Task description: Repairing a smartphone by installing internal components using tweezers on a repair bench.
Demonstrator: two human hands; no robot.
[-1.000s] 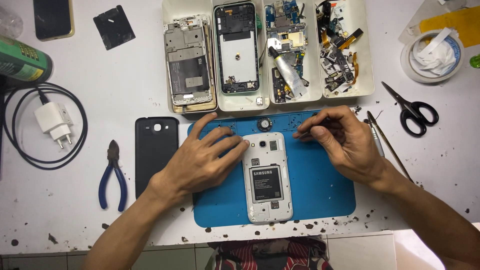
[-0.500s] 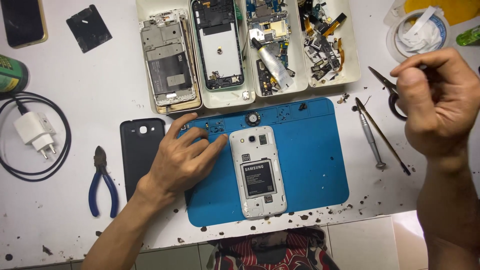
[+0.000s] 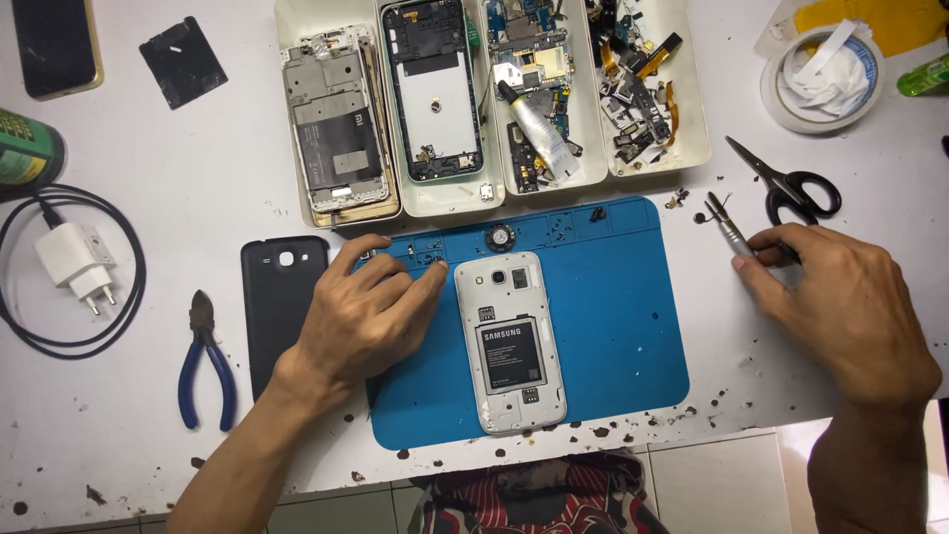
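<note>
From the head camera, a white smartphone (image 3: 510, 341) with its back cover off is seen lying face down on the blue repair mat (image 3: 613, 326), battery exposed, lengthwise toward the person. The left hand (image 3: 366, 316) is laid flat on the mat just beside the phone's left edge, fingers spread and loosely curled, nothing gripped; its fingertips (image 3: 431, 272) are pressed near the phone's upper left corner. Under the wrist, the black back cover (image 3: 277, 297) is found, partly off the mat. Over on the right, the right hand (image 3: 840, 307) is held above the white table (image 3: 178, 158), well apart from the phone, and a slim metal tweezer-like tool (image 3: 727, 229) is pinched between thumb and forefinger, its tip pointed up and left. Black-handled scissors (image 3: 791, 186) are seen just beyond that tool. Along the top, a white tray (image 3: 692, 148) is filled with phone frames and loose parts. To the left, blue-handled pliers (image 3: 205, 361) and a white charger (image 3: 77, 263) with its black cable are spotted. A roll of tape (image 3: 820, 71) is set at the upper right.
</note>
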